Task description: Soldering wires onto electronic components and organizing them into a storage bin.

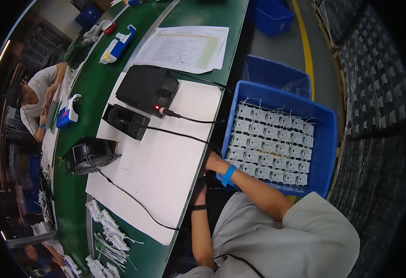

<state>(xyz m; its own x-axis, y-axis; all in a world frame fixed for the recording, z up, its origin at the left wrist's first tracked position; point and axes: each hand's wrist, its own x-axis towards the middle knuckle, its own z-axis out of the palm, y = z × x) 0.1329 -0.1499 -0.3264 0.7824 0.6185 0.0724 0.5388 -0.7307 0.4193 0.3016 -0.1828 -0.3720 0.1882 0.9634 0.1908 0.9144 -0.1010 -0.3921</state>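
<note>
Right hand [214,163]: at near-left corner of blue crate [325,139]; finger state not discernible.
Left hand [199,187]: below table edge [198,171], fingers hidden.
Crate contents: white wired parts [270,143].

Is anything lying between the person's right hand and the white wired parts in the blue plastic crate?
Nothing visible does. The right hand sits at the near left corner of the blue plastic crate, beside the table edge, with the white wired parts lying uncovered just past it. The left hand is lower, at the table edge.
</note>
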